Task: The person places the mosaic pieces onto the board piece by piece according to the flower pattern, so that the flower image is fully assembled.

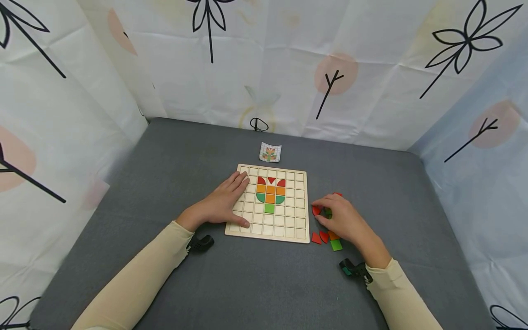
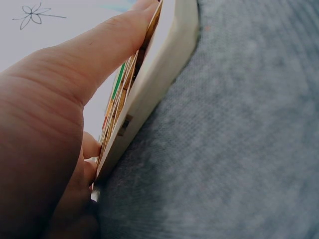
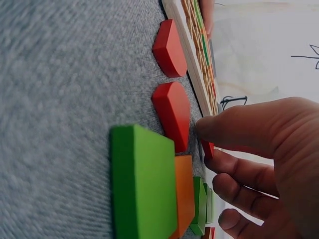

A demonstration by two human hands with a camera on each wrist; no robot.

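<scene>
My left hand [image 1: 224, 200] lies with straight, spread fingers over the left edge of a wooden grid board [image 1: 297, 224]; its thumb rests near the front edge. On the board, red, orange and green pieces form a tulip-like figure, with a red triangle [image 1: 271, 180] at the top middle and a light green square [image 1: 269, 208] at the bottom. Just right of the board, my right hand [image 1: 344, 220] pinches a red piece [image 3: 208, 148] with a curved edge between thumb and index finger. Part of that piece is hidden behind the thumb in the right wrist view.
Loose pieces lie right of the board: a red square [image 1: 316, 238], a red rounded piece [image 1: 324, 236], an orange piece [image 1: 333, 235] and a green square [image 1: 336, 245]. More lie partly under the right hand. A small pattern card [image 1: 270, 152] lies behind the board on the grey table [image 1: 185, 151].
</scene>
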